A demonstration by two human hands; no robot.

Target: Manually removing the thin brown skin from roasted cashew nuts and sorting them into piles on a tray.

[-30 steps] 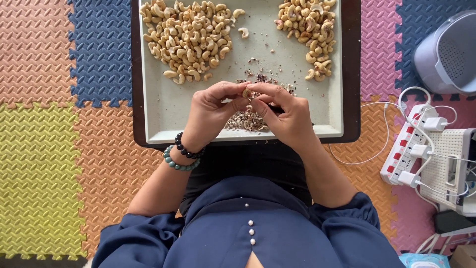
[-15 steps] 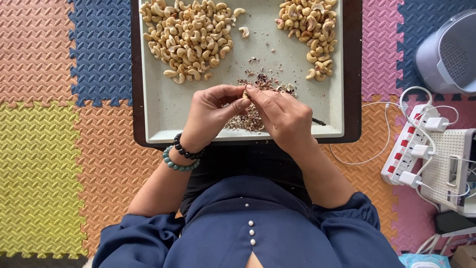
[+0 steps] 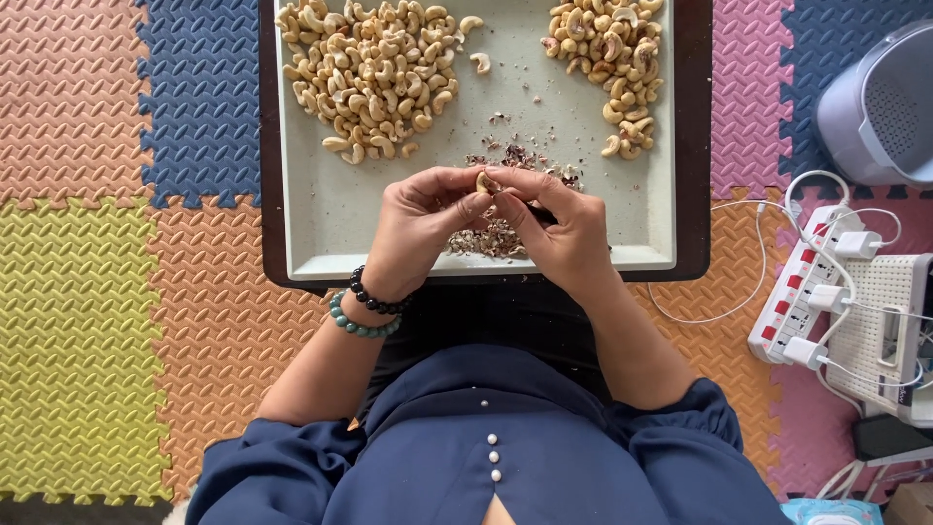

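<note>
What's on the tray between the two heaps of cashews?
In the head view, between the big cashew heap and the smaller heap, the tray holds one stray cashew and scattered skin crumbs; otherwise bare.

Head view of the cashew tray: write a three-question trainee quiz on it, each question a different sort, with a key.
1. True or false: both the left hand and the right hand have fingertips on one cashew above the tray.
2. Which pile is larger? A. the left cashew pile B. the right cashew pile
3. Fill in: under the hands, on the tray, lies a heap of brown ____.

Key:
1. True; both pinch the same nut.
2. A.
3. Skins, the peeled husk scraps.
</note>
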